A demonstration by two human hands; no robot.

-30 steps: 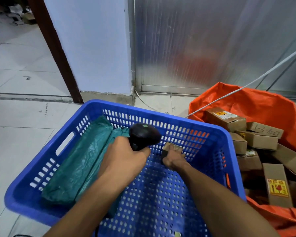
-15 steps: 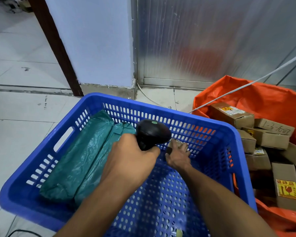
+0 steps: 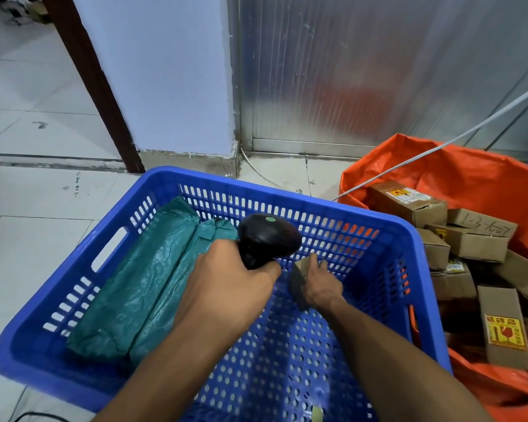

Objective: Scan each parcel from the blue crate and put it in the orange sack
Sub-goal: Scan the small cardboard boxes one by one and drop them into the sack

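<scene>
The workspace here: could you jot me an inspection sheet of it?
Surface: pale tiled floor.
Job's things: blue crate holds two green mailer bags; orange sack holds cardboard boxes.
Clutter: nothing seen.
Hands: left hand grips black barcode scanner; right hand holds small cardboard parcel inside crate.
Cables: white cable crosses the sack.
Surroundings: white pillar, metal wall panel.

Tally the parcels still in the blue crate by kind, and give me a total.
Green poly-bag parcels: 2, side by side along the left of the blue crate
Small cardboard box: 1, in the right hand's grip
Total: 3
</scene>
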